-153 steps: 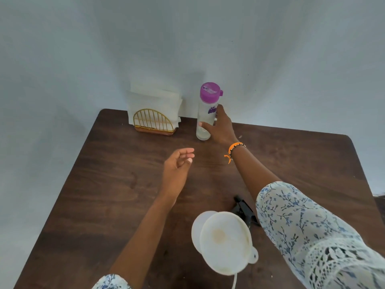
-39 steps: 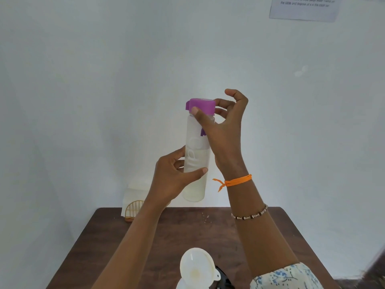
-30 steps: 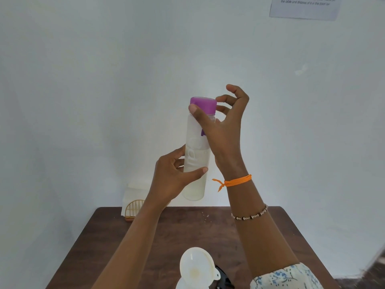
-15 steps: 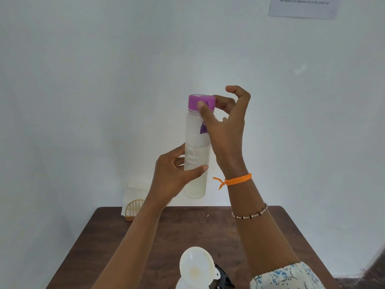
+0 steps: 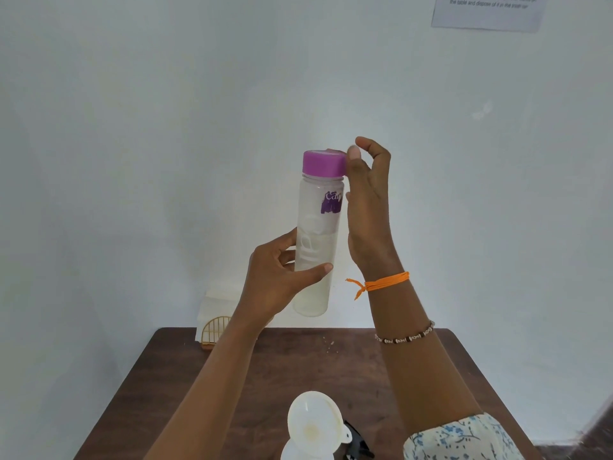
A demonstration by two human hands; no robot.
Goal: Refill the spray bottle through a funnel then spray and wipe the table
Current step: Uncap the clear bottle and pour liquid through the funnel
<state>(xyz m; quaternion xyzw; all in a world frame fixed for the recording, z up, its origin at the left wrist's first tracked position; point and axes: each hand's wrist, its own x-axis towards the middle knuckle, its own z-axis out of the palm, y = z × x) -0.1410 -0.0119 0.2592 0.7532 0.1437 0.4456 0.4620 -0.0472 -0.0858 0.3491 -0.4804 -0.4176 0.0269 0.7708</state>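
Since earlier, we note the right hand (image 5: 366, 207) turned on the purple cap (image 5: 323, 163), fingers pinching; left hand (image 5: 278, 280) fingers wrap the water bottle (image 5: 315, 247).

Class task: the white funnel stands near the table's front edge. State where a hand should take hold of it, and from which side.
Grip the funnel by its wide round rim, coming from above: the bowl opens upward, its spout hidden below. The small tab at the rim's right is an alternative hold. Both hands are busy with the bottle.

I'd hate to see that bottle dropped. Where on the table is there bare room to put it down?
The table is bare across its middle, between the napkin holder at the back left and the funnel at the near edge. The back right corner is bare too. It is crowded only around the funnel, where a black part lies beside it.
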